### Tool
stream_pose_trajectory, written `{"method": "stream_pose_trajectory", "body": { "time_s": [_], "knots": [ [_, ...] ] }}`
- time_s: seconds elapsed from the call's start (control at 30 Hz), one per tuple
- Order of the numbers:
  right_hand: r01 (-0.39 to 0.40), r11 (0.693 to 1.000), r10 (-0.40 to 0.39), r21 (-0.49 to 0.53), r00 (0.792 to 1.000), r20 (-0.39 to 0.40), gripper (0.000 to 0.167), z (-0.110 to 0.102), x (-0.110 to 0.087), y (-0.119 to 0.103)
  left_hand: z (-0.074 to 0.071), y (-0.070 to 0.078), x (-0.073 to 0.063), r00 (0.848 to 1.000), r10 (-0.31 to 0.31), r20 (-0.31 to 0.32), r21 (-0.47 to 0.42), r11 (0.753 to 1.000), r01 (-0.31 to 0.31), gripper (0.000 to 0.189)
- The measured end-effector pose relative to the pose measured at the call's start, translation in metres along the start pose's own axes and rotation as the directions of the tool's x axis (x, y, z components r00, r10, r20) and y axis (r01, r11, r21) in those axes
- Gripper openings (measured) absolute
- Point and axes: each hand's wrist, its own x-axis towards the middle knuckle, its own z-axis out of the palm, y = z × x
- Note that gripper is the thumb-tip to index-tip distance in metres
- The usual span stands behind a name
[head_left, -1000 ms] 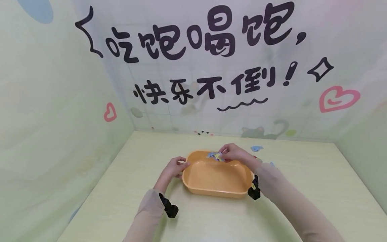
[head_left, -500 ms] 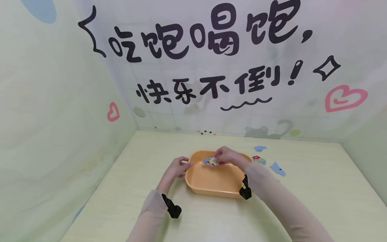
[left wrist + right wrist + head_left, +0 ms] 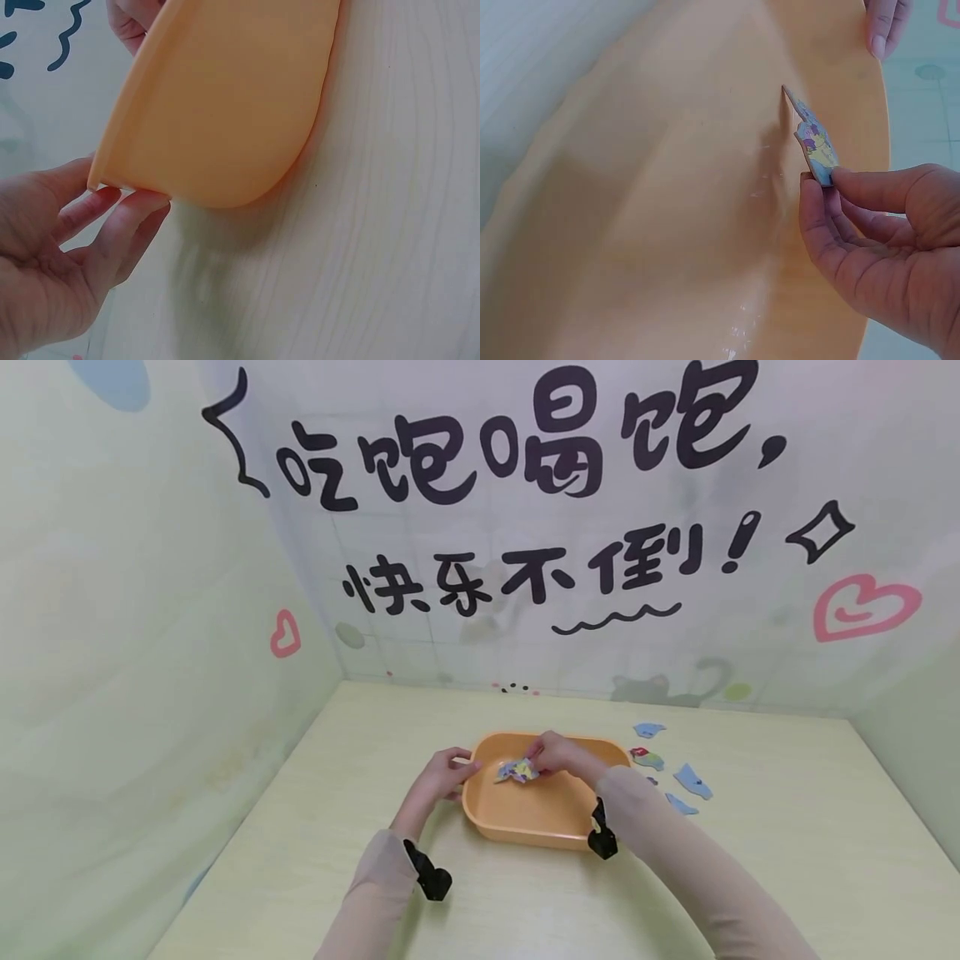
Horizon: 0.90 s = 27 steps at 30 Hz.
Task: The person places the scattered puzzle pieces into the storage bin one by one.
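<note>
**Right hand (image 3: pixel 553 755) lowers a printed piece (image 3: pixel 516 770) into the orange tray (image 3: pixel 525 837)**

The step in hand seems to be putting the printed piece into the tray. The right hand pinches it by one end between thumb and fingers; the rest juts out ahead of the fingertips, tilted, over the tray's inside. Whether its far tip touches the tray floor cannot be told. The print shows yellow, purple and blue.

The left hand (image 3: pixel 437 774) pinches the rim at the tray's left end, one digit over the edge and other fingertips against the outer wall. It probably serves to steady the tray, which lies to its right and beneath the right hand.

To the right of the right hand, beyond the tray on the table (image 3: pixel 330 793), lie more pieces: a far blue piece (image 3: pixel 649 729), a red-and-green piece (image 3: pixel 647 759), a dark-marked blue piece (image 3: pixel 693 781) and a near blue piece (image 3: pixel 681 803). A small fragment (image 3: pixel 652 781) shows just beside the tray's right end, too little to make out.

The next move likely calls for the right hand to bring the piece down to the floor below it and part thumb and fingers gently, while the left hand keeps its pinch on the rim.
</note>
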Motion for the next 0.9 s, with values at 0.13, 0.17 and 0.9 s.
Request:
{"method": "stream_pose_trajectory", "body": {
  "time_s": [0.13, 0.17, 0.9],
  "knots": [
    [0.009, 1.000, -0.009, -0.018, 1.000, -0.008, 0.029, -0.002, 0.002, 0.004, 0.001, 0.001, 0.000, 1.000, -0.004, 0.005, -0.001, 1.000, 0.004, 0.039],
    [0.005, 1.000, -0.005, -0.021, 1.000, -0.012, 0.030, -0.003, 0.000, 0.004, 0.001, 0.001, 0.000, 1.000, -0.008, 0.004, 0.000, 1.000, 0.008, 0.039],
    [-0.087, 0.996, 0.090, 0.028, 0.990, -0.105, 0.035, -0.060, -0.176, -0.100, 0.001, 0.003, 0.003, 1.000, -0.010, 0.007, 0.024, 1.000, 0.010, 0.040]
  ]
}}
